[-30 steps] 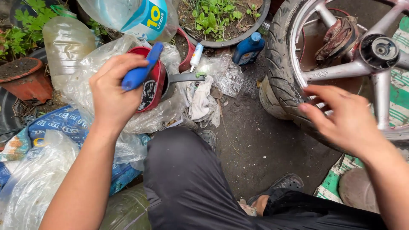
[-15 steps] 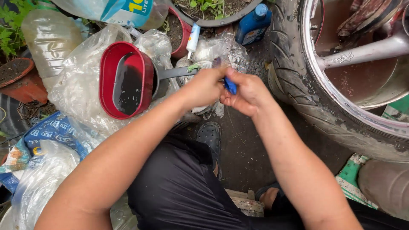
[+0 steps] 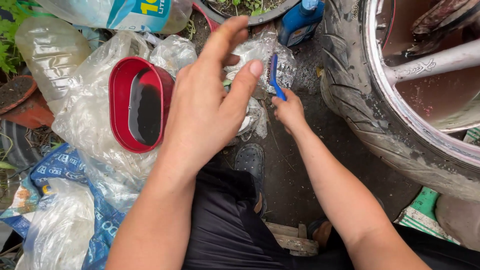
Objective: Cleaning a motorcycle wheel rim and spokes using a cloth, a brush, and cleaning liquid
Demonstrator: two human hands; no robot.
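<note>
My right hand (image 3: 289, 111) grips a small blue-handled brush (image 3: 274, 76), bristle end pointing away from me, just left of a muddy tyre (image 3: 360, 105) on a silver spoked wheel (image 3: 430, 65). My left hand (image 3: 210, 105) hovers raised and close to the camera, fingers apart, holding nothing. It covers part of a red oval container (image 3: 120, 100) holding dark liquid, which rests on crumpled clear plastic (image 3: 80, 120). My knees in dark trousers (image 3: 225, 220) fill the bottom middle.
A blue bottle (image 3: 299, 22) stands at the top beside a round planter (image 3: 250, 15). Large clear plastic bottles (image 3: 45, 55) and a clay pot (image 3: 20, 100) lie at the left. Blue printed bags (image 3: 60, 165) lie lower left; a wooden piece (image 3: 290, 237) sits under my legs.
The brush passed from my left hand to my right. Both hands met at the centre, then the left lifted away open while the right kept the brush near the tyre.
</note>
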